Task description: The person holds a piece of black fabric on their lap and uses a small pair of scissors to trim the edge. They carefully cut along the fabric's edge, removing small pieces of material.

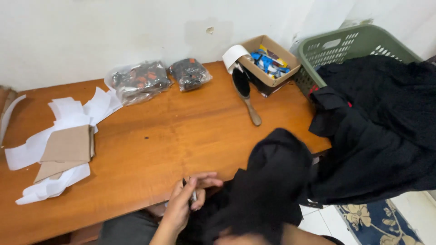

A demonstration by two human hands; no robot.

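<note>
Black cloth (pixel 272 181) covers the right hand; left hand (pixel 184 202) pinches a small dark tool (pixel 193 193)

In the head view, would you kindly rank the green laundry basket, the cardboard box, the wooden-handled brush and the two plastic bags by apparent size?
1. green laundry basket, partly hidden by black clothes
2. cardboard box
3. left plastic bag
4. right plastic bag and wooden-handled brush: too alike to rank; the brush is longer but slimmer.
</note>
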